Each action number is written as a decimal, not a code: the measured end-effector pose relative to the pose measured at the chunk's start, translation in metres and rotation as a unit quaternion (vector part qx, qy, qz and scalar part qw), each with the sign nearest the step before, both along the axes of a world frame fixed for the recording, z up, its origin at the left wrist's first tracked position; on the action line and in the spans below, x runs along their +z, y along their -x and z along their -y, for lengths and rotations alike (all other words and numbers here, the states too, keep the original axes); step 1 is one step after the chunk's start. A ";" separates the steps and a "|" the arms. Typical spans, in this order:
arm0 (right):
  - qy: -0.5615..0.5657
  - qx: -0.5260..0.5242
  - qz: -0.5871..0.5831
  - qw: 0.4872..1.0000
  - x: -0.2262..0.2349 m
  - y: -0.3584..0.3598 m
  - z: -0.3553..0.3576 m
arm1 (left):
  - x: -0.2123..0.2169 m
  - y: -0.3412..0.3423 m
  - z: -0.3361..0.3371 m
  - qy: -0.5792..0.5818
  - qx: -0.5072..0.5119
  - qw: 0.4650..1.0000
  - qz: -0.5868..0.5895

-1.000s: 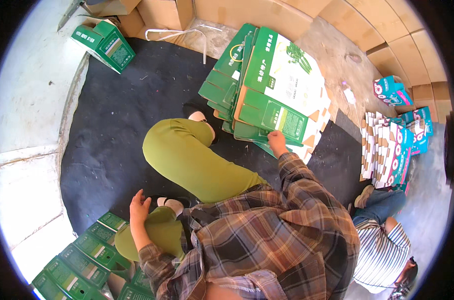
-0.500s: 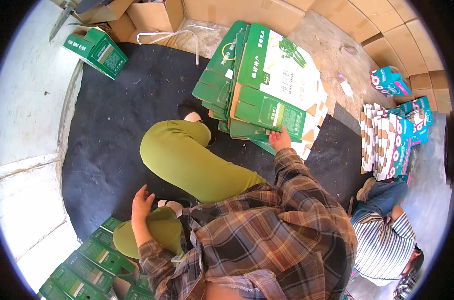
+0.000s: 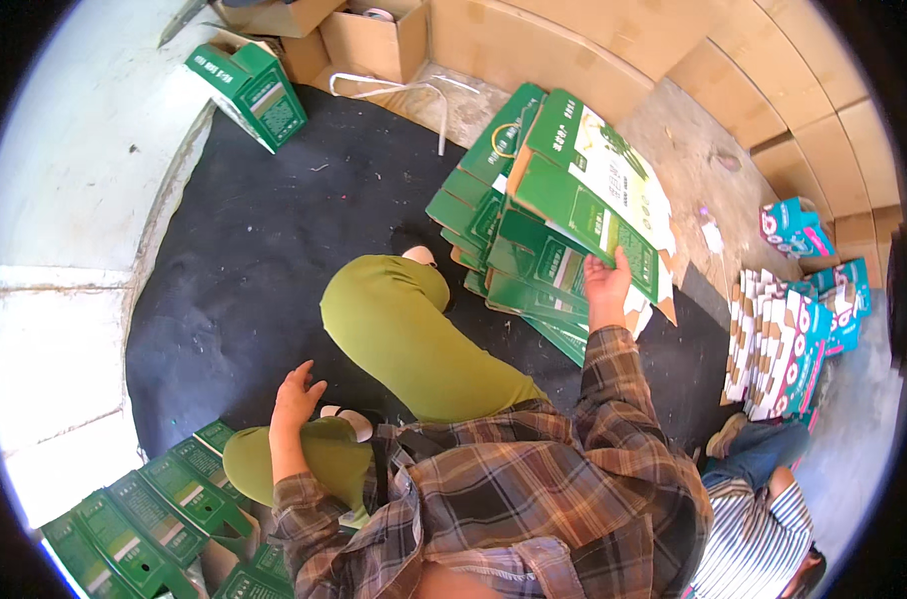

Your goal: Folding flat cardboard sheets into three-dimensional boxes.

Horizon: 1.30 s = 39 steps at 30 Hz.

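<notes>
My right hand (image 3: 608, 288) pinches the near edge of the top flattened green-and-white carton (image 3: 565, 196). That carton's near side is raised a little off the pile, and vegetables are printed on its white panel. Beneath it lies a fanned pile of more flattened green cartons (image 3: 463, 200), several deep, on the black mat. Over by my left knee, my left hand (image 3: 296, 397) is held in the air with its fingers apart, holding nothing.
Assembled green boxes (image 3: 159, 514) stand in rows at the lower left. One open green box (image 3: 259, 95) sits by the white wall. Brown cartons (image 3: 563, 40) line the back. At right are teal-and-white flat cartons (image 3: 773, 344) and a crouching person (image 3: 758, 534).
My right hand has lifted the near edge of the top carton, uncovering more of the one below. My left hand stays raised and empty. The whole view has shifted somewhat.
</notes>
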State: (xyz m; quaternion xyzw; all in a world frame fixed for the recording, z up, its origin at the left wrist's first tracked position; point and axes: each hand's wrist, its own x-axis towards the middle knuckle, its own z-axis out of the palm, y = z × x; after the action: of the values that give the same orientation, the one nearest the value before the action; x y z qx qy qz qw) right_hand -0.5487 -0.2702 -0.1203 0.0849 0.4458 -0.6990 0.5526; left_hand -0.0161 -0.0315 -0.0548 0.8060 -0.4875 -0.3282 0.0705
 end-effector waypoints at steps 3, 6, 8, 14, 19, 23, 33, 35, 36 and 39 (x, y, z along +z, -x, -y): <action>0.029 0.005 -0.030 0.999 0.046 -0.026 0.021 | 0.009 0.000 0.001 0.024 0.010 1.000 -0.008; 0.069 0.019 -0.037 0.997 0.095 -0.061 0.020 | 0.016 0.002 0.005 0.020 0.024 0.999 -0.025; 0.104 0.055 -0.039 0.992 0.125 -0.084 0.010 | 0.016 0.000 0.005 0.051 0.030 0.997 -0.044; 0.183 0.197 -0.085 0.959 0.199 -0.147 -0.015 | 0.045 -0.009 0.018 0.149 0.113 0.977 -0.098; 0.234 0.383 -0.153 0.880 0.235 -0.196 0.004 | 0.052 -0.032 0.016 0.279 0.227 0.913 -0.191; 0.262 0.463 -0.176 0.828 0.248 -0.252 0.027 | 0.078 -0.043 0.008 0.322 0.363 0.841 -0.239; 0.366 0.619 -0.258 0.645 0.224 -0.341 0.049 | 0.090 -0.117 -0.026 0.382 0.460 0.779 -0.191; 0.378 0.662 -0.223 0.608 0.212 -0.342 0.059 | 0.092 -0.132 -0.028 0.459 0.518 0.704 -0.161; 0.378 0.675 -0.216 0.596 0.210 -0.341 0.062 | 0.083 -0.143 -0.033 0.469 0.517 0.699 -0.157; 0.354 0.721 -0.208 0.558 0.208 -0.337 0.066 | 0.070 -0.159 -0.038 0.462 0.564 0.651 -0.213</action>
State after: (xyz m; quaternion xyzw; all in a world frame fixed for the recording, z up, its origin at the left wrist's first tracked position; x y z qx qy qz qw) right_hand -0.2122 -0.3363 0.0877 -0.6148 0.1780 -0.1672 0.7499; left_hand 0.1426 0.0070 0.0155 0.6969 0.0002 -0.1198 0.7071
